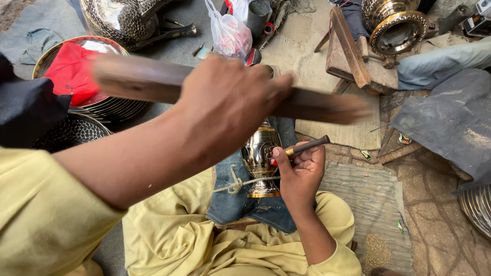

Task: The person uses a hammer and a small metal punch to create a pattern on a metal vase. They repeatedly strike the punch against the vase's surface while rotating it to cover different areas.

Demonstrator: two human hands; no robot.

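Observation:
My left hand (225,102) is raised close to the camera and grips a long wooden club (138,79), which is blurred by motion and lies across the view. Below it, my right hand (302,176) holds a thin dark chisel (309,146) with its tip against a shiny engraved metal vase (261,153). The vase lies on a folded denim cloth (230,204) over my lap, and a knotted cord (238,185) is tied around it near its foot.
A stack of round engraved trays (110,107) with a red cloth (71,71) lies at the left. A plastic bag (230,36) sits at the top. A brass vessel (396,25), a wooden bench (353,56) and a dark sheet (450,122) are at the right.

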